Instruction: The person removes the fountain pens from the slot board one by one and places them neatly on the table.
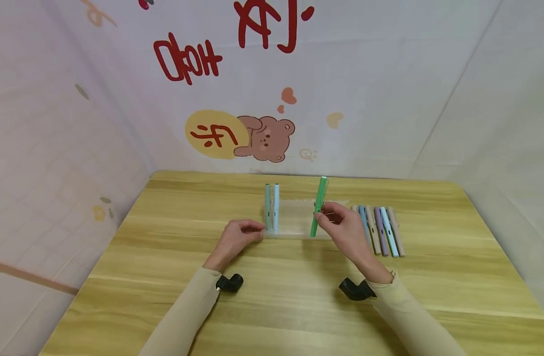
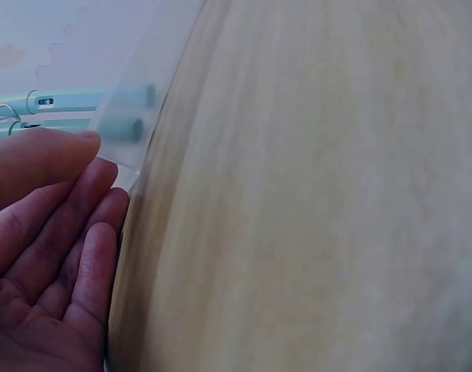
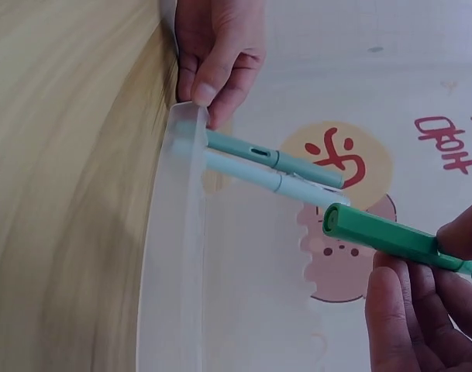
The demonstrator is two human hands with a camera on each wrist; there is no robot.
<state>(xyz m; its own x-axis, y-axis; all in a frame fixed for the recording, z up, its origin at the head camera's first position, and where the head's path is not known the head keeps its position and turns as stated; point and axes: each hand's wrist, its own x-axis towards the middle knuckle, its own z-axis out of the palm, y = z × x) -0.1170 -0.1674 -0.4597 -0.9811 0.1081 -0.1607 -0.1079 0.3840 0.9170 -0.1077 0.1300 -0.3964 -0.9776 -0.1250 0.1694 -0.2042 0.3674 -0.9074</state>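
Observation:
My right hand (image 1: 346, 232) pinches a green capped pen (image 1: 322, 190) between thumb and fingers, holding it nearly upright over the right part of a clear plastic pen stand (image 1: 294, 235). In the right wrist view, the lower end of the green pen (image 3: 383, 234) is apart from the stand's front lip (image 3: 173, 271). At the stand's left end, my left hand (image 1: 238, 241) grips the corner with thumb and fingertips. Beside it, a teal pen (image 1: 267, 202) and a pale blue pen (image 1: 276, 202) stand upright in the stand, side by side.
Right of the stand, several pens lie in a row, among them a purple pen (image 1: 381, 230), a light blue pen (image 1: 389, 231) and a beige pen (image 1: 396, 232). All rest on a wooden table (image 1: 272, 301). A printed cloth wall (image 1: 365, 74) rises behind it.

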